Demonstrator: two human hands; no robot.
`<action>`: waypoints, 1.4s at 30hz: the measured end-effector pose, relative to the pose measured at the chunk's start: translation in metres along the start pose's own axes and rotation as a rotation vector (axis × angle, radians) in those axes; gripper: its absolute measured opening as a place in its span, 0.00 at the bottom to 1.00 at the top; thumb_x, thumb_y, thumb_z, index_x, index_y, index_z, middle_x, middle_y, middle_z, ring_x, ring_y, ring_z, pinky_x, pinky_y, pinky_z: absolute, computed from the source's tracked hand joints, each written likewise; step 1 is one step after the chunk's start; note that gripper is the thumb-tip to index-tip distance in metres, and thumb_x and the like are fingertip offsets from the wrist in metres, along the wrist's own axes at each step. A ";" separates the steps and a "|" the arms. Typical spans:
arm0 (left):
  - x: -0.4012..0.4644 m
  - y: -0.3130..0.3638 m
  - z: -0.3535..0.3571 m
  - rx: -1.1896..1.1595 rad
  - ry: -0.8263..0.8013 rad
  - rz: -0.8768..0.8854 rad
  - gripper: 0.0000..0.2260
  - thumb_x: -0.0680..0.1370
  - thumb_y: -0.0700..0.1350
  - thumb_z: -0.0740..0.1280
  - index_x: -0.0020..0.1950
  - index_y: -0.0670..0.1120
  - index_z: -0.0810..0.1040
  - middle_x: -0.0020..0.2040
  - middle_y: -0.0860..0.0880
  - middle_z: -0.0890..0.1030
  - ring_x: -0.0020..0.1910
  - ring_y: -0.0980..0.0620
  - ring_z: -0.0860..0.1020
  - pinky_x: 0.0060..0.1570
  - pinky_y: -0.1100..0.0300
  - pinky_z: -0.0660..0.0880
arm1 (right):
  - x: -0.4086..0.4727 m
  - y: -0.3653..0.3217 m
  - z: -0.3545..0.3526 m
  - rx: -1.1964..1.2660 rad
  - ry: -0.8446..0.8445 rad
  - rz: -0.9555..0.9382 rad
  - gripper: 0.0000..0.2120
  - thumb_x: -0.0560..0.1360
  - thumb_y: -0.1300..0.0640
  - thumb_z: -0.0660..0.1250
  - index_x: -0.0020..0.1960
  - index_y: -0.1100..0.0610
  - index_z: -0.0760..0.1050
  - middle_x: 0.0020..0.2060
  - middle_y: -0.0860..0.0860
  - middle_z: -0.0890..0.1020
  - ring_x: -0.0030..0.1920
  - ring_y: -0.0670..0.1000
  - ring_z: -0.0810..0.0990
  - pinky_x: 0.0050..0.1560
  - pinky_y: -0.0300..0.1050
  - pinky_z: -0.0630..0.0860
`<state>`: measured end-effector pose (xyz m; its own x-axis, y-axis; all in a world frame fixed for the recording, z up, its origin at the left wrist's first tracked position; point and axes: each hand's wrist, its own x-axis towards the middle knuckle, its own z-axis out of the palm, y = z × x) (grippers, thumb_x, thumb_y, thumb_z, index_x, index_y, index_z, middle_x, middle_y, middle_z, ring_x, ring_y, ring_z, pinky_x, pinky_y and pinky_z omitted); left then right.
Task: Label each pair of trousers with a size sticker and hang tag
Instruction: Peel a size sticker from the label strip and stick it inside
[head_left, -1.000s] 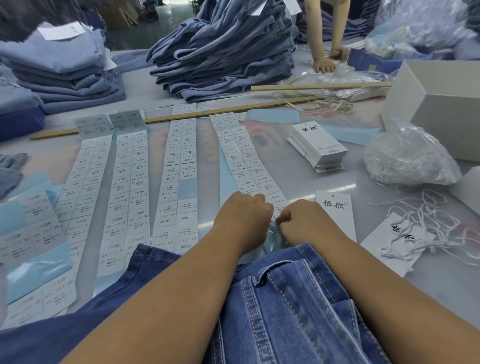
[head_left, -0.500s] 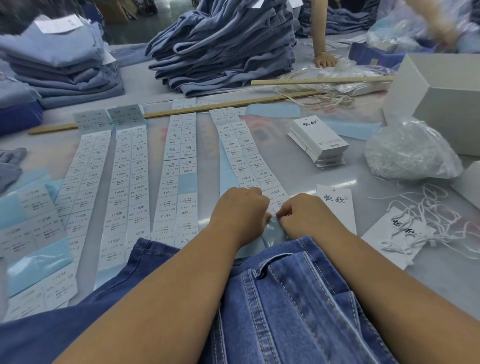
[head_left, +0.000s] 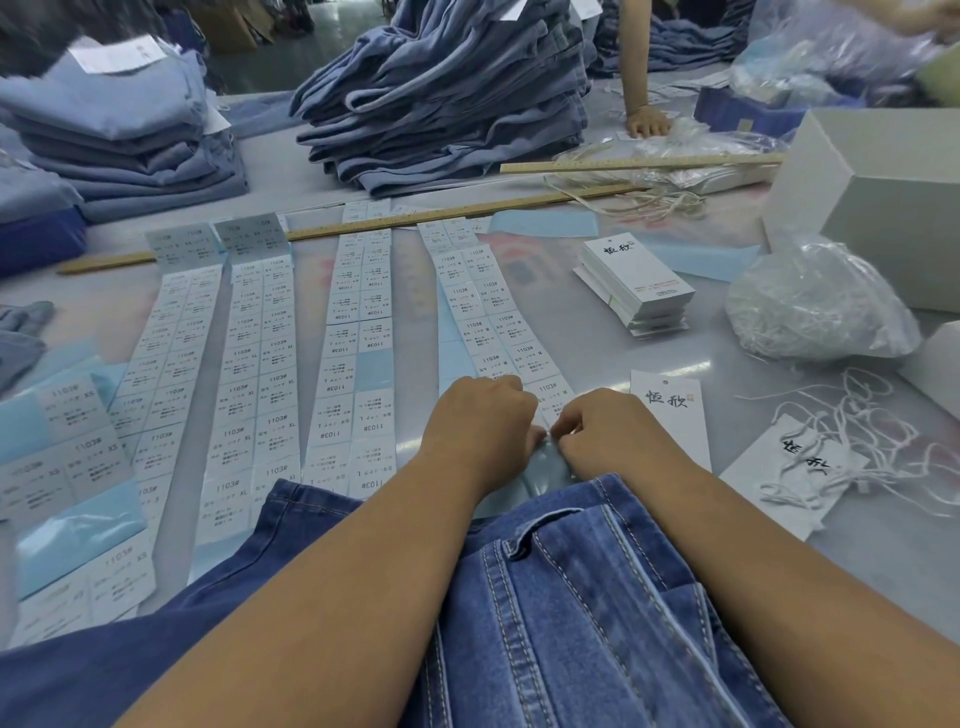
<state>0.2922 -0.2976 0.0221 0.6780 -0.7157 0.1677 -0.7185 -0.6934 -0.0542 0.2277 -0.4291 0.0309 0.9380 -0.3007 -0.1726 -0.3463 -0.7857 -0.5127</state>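
Both hands are bunched up together at the near end of the rightmost sticker strip (head_left: 498, 332), just past the waistband of the jeans (head_left: 571, 597) lying at 6 o'clock. The left hand (head_left: 480, 418) has its fingers curled under and the right hand (head_left: 605, 431) does too, with fingertips meeting over the strip's bare blue backing – looks like they're pinching at a sticker edge there, but the fingertips hide whether one is really in the grip, so I can't tell for sure.

Three more long strips of size stickers (head_left: 249, 384) run side by side towards 9 o'clock, printed "1103#" with sizes like XL and S, plus some shorter XS sheets (head_left: 62, 457) at the far left.

Just beside the right hand at 3 o'clock sits a single white hang tag (head_left: 670, 415), flat on the table (head_left: 597, 322). Another tag (head_left: 789, 467) further right is tangled in loose white strings (head_left: 857, 431). A neat stack of hang tags (head_left: 636, 283) sits at about 1 o'clock, and a clear bag of string (head_left: 815, 306) is to its right – next to a white box (head_left: 883, 202).

Across the back: two long wooden rulers (head_left: 363, 226), piles of folded jeans (head_left: 447, 93) at 12 and 10 o'clock, and another person's hand (head_left: 647, 122) resting on the table.
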 end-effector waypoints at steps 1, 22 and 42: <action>0.000 0.001 0.000 0.011 0.006 0.002 0.13 0.81 0.54 0.61 0.52 0.46 0.79 0.51 0.48 0.79 0.47 0.46 0.78 0.43 0.55 0.65 | 0.000 0.000 0.000 -0.003 0.003 -0.004 0.11 0.72 0.61 0.64 0.43 0.48 0.82 0.44 0.47 0.82 0.44 0.49 0.79 0.45 0.43 0.76; -0.002 0.003 0.003 0.027 0.058 0.051 0.10 0.81 0.49 0.59 0.51 0.45 0.77 0.51 0.46 0.78 0.47 0.45 0.76 0.43 0.55 0.60 | 0.005 0.007 0.003 0.262 0.212 -0.004 0.17 0.73 0.61 0.67 0.60 0.51 0.69 0.40 0.42 0.74 0.38 0.41 0.73 0.33 0.31 0.63; -0.002 0.007 0.001 -0.188 0.113 -0.009 0.11 0.83 0.48 0.56 0.53 0.46 0.76 0.50 0.48 0.78 0.49 0.46 0.75 0.50 0.55 0.63 | 0.006 0.005 0.004 0.349 0.234 -0.167 0.15 0.76 0.63 0.69 0.60 0.52 0.74 0.37 0.44 0.81 0.38 0.36 0.76 0.38 0.20 0.66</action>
<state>0.2859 -0.3011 0.0207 0.6706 -0.6880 0.2774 -0.7358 -0.6646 0.1301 0.2313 -0.4324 0.0238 0.9371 -0.3310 0.1107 -0.1261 -0.6168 -0.7770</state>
